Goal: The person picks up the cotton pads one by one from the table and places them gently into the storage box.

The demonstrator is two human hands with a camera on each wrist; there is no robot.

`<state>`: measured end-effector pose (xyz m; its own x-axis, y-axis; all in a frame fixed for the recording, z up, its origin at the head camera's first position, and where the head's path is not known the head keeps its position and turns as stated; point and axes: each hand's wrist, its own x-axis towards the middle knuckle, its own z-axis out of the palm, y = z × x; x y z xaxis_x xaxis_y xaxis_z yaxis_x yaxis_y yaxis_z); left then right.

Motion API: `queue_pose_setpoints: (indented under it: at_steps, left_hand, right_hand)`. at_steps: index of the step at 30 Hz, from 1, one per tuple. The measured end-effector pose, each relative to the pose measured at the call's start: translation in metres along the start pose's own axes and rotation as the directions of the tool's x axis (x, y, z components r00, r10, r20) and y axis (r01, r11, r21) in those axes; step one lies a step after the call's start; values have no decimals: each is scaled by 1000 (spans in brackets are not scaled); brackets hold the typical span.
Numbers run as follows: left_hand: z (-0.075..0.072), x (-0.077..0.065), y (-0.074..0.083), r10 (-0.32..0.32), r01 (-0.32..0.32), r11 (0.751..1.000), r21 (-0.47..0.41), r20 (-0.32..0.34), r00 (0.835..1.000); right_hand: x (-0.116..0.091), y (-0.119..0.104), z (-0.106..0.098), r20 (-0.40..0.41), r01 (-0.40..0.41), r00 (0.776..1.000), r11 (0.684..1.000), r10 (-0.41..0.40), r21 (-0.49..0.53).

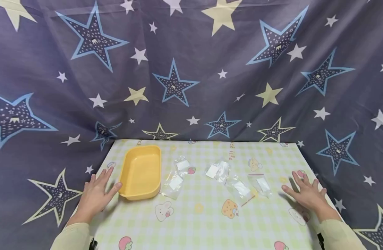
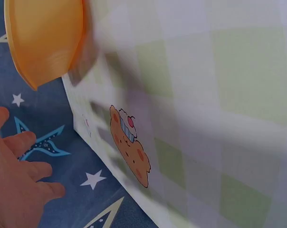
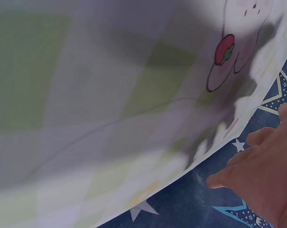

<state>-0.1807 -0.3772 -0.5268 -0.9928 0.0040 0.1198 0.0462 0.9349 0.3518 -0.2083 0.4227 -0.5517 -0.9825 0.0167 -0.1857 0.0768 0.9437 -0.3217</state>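
Observation:
My left hand (image 1: 96,192) hovers over the table's left side with fingers spread, holding nothing. Its thumb is close to a yellow plastic tray (image 1: 140,199); in the left wrist view the tray (image 2: 46,42) stands apart from the fingers. Over the right side, my right hand (image 1: 307,194) is spread and holds nothing. Nearest to it lies a small clear plastic bag (image 1: 262,184) with a white piece inside. Similar bags lie to its left: one bag (image 1: 240,188), an overlapping pair (image 1: 218,171), and two beside the tray, a lower bag (image 1: 173,184) and an upper bag (image 1: 182,165).
A light checked cloth with cartoon prints covers the table (image 1: 197,229). A dark curtain (image 1: 191,45) with stars hangs behind and along both sides of the table. Beyond the table's edge in the right wrist view, the curtain (image 3: 196,199) shows below the hand.

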Motion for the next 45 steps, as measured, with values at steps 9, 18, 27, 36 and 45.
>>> queue_pose_setpoints:
  at_steps: [9, 18, 27, 36, 45]
  left_hand:
    - [10, -14, 9, -71, 79, 986, -147, 64, 995]
    - [31, -32, 26, -158, 180, 925, -333, 91, 983]
    - [36, -32, 23, -186, 222, 876, -428, 124, 975]
    - [29, -25, 17, -194, 296, 845, -444, 261, 946]
    - [30, -27, 16, -208, 311, 842, -440, 268, 941]
  right_hand:
    - [2, -12, 0, 14, 6, 1000, 999, -7, 43]
    - [5, -42, 9, -26, 46, 999, 992, -43, 119]
    - [7, -72, 16, -34, 172, 985, 968, -168, 185]
    - [13, -81, 20, -24, 214, 977, 966, -212, 149]
    - [17, -84, 23, -28, 184, 983, 974, -182, 134]
